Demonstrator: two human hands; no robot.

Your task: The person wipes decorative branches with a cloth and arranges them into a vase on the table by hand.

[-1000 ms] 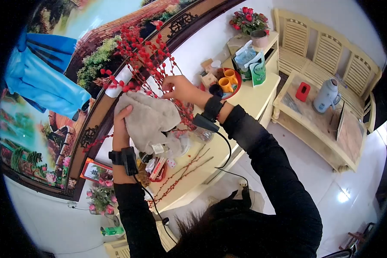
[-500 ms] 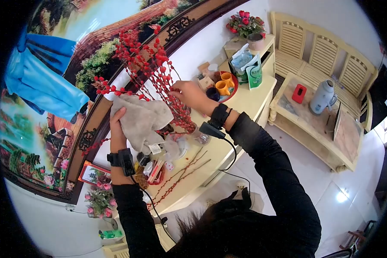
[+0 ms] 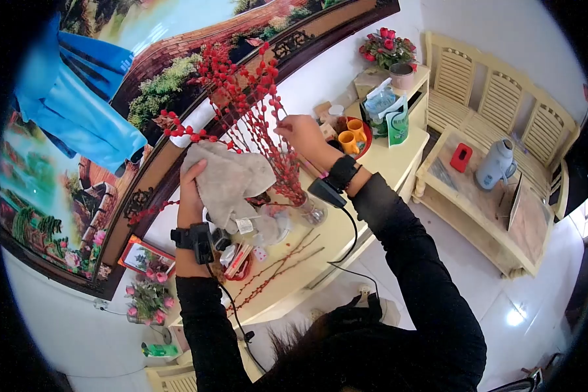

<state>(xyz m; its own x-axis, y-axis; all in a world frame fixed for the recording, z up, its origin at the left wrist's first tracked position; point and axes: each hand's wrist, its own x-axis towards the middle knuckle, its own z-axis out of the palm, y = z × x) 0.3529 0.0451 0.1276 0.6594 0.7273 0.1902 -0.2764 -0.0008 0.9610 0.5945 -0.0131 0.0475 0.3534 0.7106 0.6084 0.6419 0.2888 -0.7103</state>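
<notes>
In my left hand [image 3: 191, 186] is a grey cloth [image 3: 232, 176], gripped by the edge and hanging over the stems and the table. My right hand [image 3: 305, 138] is closed in a pinch at the right side of the red berry branches [image 3: 281, 153], its fingertips on a thin berry branch. The branches stand upright and spread out of a clear glass vase [image 3: 313, 212]. Part of the bunch is hidden behind the cloth. Loose berry twigs [image 3: 277, 271] lie on the pale sideboard [image 3: 307, 281] below.
A red tray [image 3: 367, 138] with orange cups [image 3: 348, 141] stands right of the vase. Further back are a green-and-white pouch [image 3: 397, 124] and a potted red flower [image 3: 389, 49]. A small red basket [image 3: 240, 266] sits nearer me. A framed picture [image 3: 59, 189] leans behind. Cables hang from both wrists.
The whole view has shifted slightly, so things appear a little further right. My left hand keeps the cloth, and my right hand stays pinched at the branches with little movement.
</notes>
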